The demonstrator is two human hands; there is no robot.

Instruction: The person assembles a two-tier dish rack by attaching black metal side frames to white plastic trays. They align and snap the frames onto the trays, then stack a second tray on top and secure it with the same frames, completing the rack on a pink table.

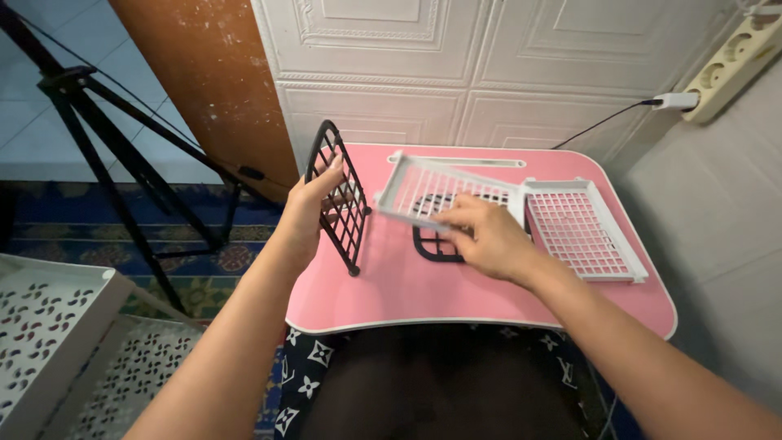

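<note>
Left hand [308, 213] grips a black grid panel [340, 195] upright near the pink tabletop's [407, 285] left edge — long axis vertical. Right hand [482, 235] grasps a white slatted tray [444, 189] mid-table, tilted — long axis left-right, beside a flat white tray [580, 232].

White panelled wall [489, 73], patterned rug [204, 269], tripod [106, 155].

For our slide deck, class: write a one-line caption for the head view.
Left hand holds a black grid panel upright on a pink table; right hand tilts a white tray.
</note>
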